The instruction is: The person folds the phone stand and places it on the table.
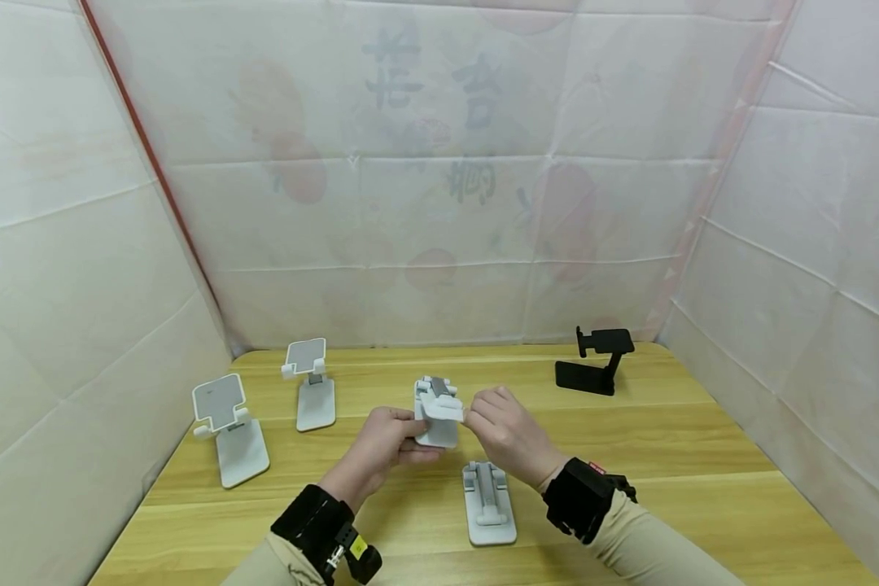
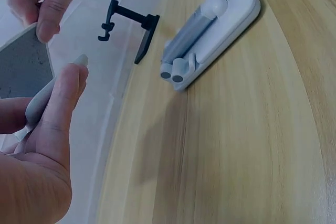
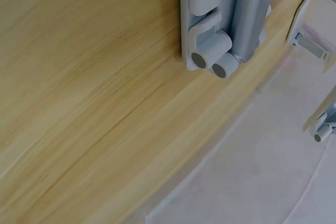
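Observation:
A white folding phone stand [image 1: 440, 408] is held up off the table between both hands. My left hand [image 1: 383, 449] grips its base from the left, thumb on top and fingers beneath. The right hand [image 1: 509, 433] pinches the right edge of its tilted upper plate. In the left wrist view, the grey face of that plate [image 2: 23, 66] shows between the hands. Below them a second white phone stand [image 1: 490, 509] lies folded flat on the table, apart from either hand. Its rounded hinge ends [image 3: 209, 56] appear large in the right wrist view.
Two white phone stands, one nearer [image 1: 242, 452] and one farther [image 1: 315, 403], stand unfolded at the left. A black phone stand [image 1: 586, 376] is unfolded at the back right. The wooden table [image 1: 659, 488] has white sheeting [image 1: 425, 220] behind and on both sides.

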### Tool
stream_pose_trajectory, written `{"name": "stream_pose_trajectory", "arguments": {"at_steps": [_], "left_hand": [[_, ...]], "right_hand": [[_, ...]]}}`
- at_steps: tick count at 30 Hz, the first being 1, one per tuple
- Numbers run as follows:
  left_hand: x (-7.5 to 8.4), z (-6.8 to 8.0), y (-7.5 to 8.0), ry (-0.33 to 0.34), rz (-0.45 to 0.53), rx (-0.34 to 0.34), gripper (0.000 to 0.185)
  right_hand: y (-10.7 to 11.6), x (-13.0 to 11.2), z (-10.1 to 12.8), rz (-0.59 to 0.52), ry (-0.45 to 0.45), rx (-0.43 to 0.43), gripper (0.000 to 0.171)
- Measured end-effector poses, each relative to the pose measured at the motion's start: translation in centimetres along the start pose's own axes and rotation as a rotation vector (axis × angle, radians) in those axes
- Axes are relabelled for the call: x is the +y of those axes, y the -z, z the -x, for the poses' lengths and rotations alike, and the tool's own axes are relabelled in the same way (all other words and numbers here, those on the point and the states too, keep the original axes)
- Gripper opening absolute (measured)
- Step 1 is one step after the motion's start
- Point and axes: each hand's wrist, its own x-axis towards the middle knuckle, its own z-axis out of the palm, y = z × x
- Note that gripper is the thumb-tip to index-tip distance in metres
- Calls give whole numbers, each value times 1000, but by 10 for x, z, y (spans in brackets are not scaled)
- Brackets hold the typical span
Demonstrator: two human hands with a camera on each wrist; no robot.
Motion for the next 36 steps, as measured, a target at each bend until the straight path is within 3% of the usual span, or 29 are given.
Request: {"name": "stream_pose_trajectory", "arguments": {"at_steps": [12,22,36], "left_hand": [[3,0,-4,-18,81,-27,40],[8,1,-8,-21,124,-39,38],[11,2,-11,-23,159,-62,40]], "right_hand": [[-1,1,3,59,34,-14,18],[0,-1,5,108,41,-47,43],[1,-1,7,131,55,-43,41]]}}
